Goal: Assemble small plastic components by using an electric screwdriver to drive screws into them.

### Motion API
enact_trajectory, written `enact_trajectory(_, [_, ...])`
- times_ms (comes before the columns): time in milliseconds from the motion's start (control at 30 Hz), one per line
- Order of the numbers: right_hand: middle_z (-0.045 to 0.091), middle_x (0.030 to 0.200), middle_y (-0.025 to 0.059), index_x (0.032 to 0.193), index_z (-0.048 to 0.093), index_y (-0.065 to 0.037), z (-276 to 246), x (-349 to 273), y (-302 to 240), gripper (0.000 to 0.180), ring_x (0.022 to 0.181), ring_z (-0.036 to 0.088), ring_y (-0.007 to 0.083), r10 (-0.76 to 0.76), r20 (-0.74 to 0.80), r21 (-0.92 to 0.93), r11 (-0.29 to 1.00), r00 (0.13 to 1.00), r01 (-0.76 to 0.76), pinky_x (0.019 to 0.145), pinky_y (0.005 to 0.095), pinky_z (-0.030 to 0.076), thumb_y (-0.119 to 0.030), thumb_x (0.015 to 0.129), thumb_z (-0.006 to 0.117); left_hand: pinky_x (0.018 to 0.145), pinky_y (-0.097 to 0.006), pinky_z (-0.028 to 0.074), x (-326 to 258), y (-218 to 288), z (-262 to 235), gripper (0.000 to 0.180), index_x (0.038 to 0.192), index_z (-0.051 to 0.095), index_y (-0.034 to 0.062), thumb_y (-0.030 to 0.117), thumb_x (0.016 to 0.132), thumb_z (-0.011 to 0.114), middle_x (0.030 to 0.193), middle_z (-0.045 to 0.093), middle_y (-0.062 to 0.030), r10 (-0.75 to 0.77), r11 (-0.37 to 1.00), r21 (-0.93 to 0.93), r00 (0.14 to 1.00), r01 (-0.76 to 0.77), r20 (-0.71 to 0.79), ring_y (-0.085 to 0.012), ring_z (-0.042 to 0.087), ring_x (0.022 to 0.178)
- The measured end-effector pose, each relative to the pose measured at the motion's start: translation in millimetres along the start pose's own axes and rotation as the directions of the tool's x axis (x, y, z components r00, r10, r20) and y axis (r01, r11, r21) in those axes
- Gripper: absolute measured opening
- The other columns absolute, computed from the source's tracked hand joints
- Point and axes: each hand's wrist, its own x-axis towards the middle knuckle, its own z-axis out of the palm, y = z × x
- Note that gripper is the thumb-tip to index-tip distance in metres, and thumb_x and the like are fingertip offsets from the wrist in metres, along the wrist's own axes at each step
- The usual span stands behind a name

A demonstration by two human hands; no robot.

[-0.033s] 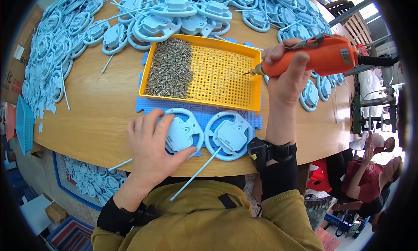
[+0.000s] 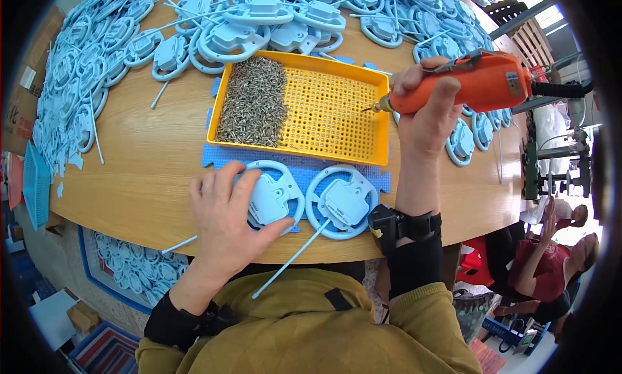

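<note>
My right hand [image 2: 427,111] is wrapped round an orange electric screwdriver [image 2: 479,82], its bit pointing left over the right side of a yellow perforated tray [image 2: 382,147]. A heap of small metal screws [image 2: 251,102] fills the tray's left part. Nearer to me, my left hand [image 2: 227,212] grips a light-blue plastic steering wheel [image 2: 269,199] by its left side, thumb at the lower rim. A second light-blue steering wheel [image 2: 343,202] lies just to its right, with a thin rod slanting toward me. Both lie partly on a blue foam mat [image 2: 233,155].
Piles of light-blue steering wheels [image 2: 172,53] with rods cover the table's far side and left. A blue-rimmed bin [image 2: 139,270] with more of them stands below the left edge. The screwdriver's black cord [image 2: 560,89] runs off right. Other people [image 2: 551,264] are at the far right.
</note>
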Motion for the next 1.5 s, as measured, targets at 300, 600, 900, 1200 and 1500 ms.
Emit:
enact_trajectory(300, [0.053, 0.069, 0.0043, 0.097, 0.050, -0.007, 0.9, -0.4, -4.3, 0.056, 0.062, 0.050, 0.0167, 0.011, 0.002, -0.015, 1.000, 1.000, -0.011, 0.064, 0.0349, 0.043, -0.058, 0.079, 0.064, 0.090, -0.045, 0.031, 3.2, 2.2, -1.1, 0.072, 0.112, 0.054, 0.0053, 0.034, 0.053, 0.083, 0.115, 0.046, -0.0118, -0.006, 0.999, -0.048, 0.999, 0.008, 0.038, -0.0300, 0.044, 0.104])
enact_trajectory(600, [0.051, 0.068, 0.0049, 0.102, 0.050, -0.003, 53.1, -31.3, -68.5, 0.070, 0.059, 0.051, 0.0181, 0.008, 0.032, 0.188, 0.982, 0.999, -0.014, 0.054, 0.0296, 0.044, -0.067, 0.075, 0.060, 0.092, -0.047, 0.029, -2.0, 0.6, 7.6, 0.061, 0.102, 0.055, 0.0057, 0.035, 0.056, 0.081, 0.110, 0.046, -0.0119, -0.022, 0.999, -0.051, 0.997, 0.019, -0.074, -0.0299, 0.043, 0.104])
enact_trajectory(900, [0.047, 0.063, 0.0023, 0.096, 0.048, -0.005, 111.4, -82.6, -68.3, 0.075, 0.051, 0.047, 0.0140, 0.202, 0.263, -0.015, 0.979, 0.943, -0.205, 0.050, 0.0282, 0.041, -0.075, 0.068, 0.056, 0.092, -0.045, 0.029, -4.8, 0.2, 5.8, 0.063, 0.105, 0.057, 0.0061, 0.039, 0.057, 0.081, 0.108, 0.047, -0.0092, -0.030, 0.999, -0.042, 0.997, 0.027, -0.074, -0.0269, 0.045, 0.102])
enact_trajectory(1200, [0.046, 0.061, 0.0027, 0.094, 0.047, -0.005, 122.4, -80.1, -57.1, 0.068, 0.050, 0.046, 0.0149, 0.201, 0.333, -0.044, 0.979, 0.921, -0.198, 0.048, 0.0282, 0.040, -0.067, 0.072, 0.063, 0.093, -0.050, 0.028, 3.1, -9.9, 5.5, 0.060, 0.101, 0.057, 0.0052, 0.041, 0.058, 0.079, 0.106, 0.047, -0.0100, -0.009, 0.998, -0.066, 0.995, 0.003, -0.099, -0.0266, 0.044, 0.101])
enact_trajectory(1500, [0.048, 0.061, 0.0017, 0.099, 0.048, -0.005, 71.0, -51.8, -70.4, 0.069, 0.050, 0.046, 0.0139, 0.107, 0.161, 0.173, 0.976, 0.981, -0.135, 0.046, 0.0258, 0.038, -0.066, 0.071, 0.066, 0.090, -0.047, 0.031, -21.2, -37.5, -40.2, 0.064, 0.108, 0.055, 0.0069, 0.040, 0.059, 0.079, 0.113, 0.047, -0.0136, -0.030, 0.999, -0.043, 0.994, 0.026, -0.105, -0.0311, 0.044, 0.104])
